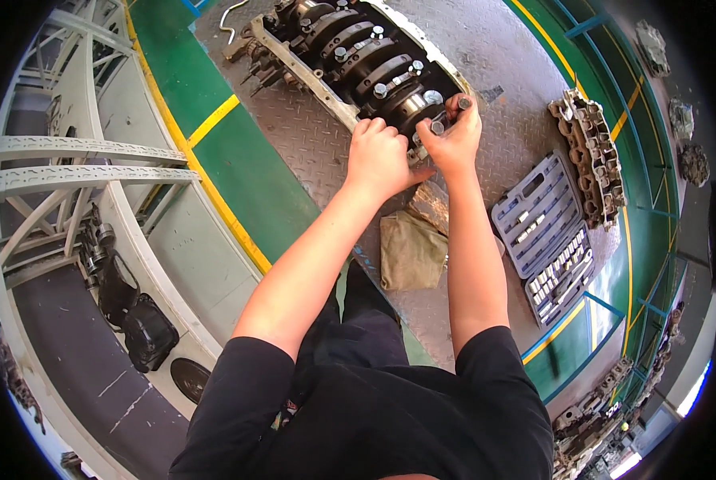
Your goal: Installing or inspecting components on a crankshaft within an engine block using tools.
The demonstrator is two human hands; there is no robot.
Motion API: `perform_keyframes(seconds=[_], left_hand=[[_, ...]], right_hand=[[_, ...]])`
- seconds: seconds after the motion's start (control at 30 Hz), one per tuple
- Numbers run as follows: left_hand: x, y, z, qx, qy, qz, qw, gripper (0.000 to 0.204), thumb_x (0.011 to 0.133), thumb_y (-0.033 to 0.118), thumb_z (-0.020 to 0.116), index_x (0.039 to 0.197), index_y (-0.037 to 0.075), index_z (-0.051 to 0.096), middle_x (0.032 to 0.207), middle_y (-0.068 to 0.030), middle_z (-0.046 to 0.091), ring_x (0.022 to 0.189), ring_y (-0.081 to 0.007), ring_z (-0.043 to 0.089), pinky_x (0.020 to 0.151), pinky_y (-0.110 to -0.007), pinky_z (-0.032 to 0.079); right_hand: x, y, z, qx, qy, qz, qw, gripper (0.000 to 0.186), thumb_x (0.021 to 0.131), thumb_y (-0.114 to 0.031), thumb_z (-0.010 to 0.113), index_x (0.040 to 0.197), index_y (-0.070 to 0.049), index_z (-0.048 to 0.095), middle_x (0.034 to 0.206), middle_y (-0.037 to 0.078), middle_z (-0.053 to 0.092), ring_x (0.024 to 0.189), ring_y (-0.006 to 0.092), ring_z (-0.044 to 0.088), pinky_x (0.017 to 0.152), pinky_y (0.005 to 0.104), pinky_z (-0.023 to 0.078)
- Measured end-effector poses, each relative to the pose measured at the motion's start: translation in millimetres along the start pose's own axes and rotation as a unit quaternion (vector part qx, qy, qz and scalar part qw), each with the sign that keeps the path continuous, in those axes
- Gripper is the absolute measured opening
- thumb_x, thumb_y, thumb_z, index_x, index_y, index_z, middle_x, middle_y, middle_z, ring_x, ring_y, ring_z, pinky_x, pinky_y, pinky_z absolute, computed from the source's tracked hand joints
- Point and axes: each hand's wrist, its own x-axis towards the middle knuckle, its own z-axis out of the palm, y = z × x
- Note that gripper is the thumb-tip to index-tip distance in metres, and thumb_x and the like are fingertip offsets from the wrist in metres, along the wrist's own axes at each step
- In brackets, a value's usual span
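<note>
Head view: right hand [454, 136] fingers hiding bolt [438, 126] on engine block [358, 56].

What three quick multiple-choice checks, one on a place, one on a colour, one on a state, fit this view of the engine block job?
1. Where is the socket set case?
A. To the person's right, on the plate floor
B. On the white frame at left
C. On top of the engine block

2. What colour is the folded cloth?
A. Blue
B. Khaki
C. Red

3. How is the case?
A. Shut
B. Open
C. Upside down

Answers: 1 A, it lies right of the right hand. 2 B, tan fabric near the left hand. 3 B, sockets show inside.
</note>
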Motion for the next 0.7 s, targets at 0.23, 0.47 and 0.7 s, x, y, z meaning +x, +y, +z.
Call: perform_keyframes(seconds=[0.23,0.47,0.7], left_hand=[[-3.4,-6.0,2.0,0.006,0.028,-0.018,0.999,0.041,0.061,0.045,0.081,0.064,0.005,0.072,0.069,-0.0090,0.068,0.083,-0.0244,0.062,0.090,-0.037,0.043],[0.3,-4.9,8.0,-0.020,0.071,-0.002,0.997,0.038,0.062,0.044,0.078,0.059,0.007,0.070,0.066,-0.0083,0.066,0.080,-0.0255,0.062,0.084,-0.039,0.044],[-0.4,-8.1,17.3,-0.020,0.097,-0.019,0.995,0.038,0.069,0.044,0.075,0.060,0.008,0.071,0.065,-0.0090,0.068,0.076,-0.0275,0.064,0.084,-0.040,0.044]], right_hand=[[-9.6,2.5,2.4,0.018,-0.004,-0.017,1.000,0.049,0.059,-0.014,0.079,0.094,-0.004,0.046,0.076,0.007,0.047,0.068,0.0198,0.048,0.064,0.0329,0.045],[0.6,4.9,1.3,0.016,0.000,-0.030,0.999,0.042,0.064,-0.011,0.075,0.090,-0.005,0.043,0.078,0.004,0.047,0.069,0.0155,0.043,0.065,0.0303,0.044],[14.8,-12.3,7.2,-0.148,-0.022,0.030,0.988,0.052,0.061,-0.026,0.081,0.093,0.000,0.050,0.083,0.011,0.060,0.076,0.0217,0.057,0.072,0.0355,0.050]])
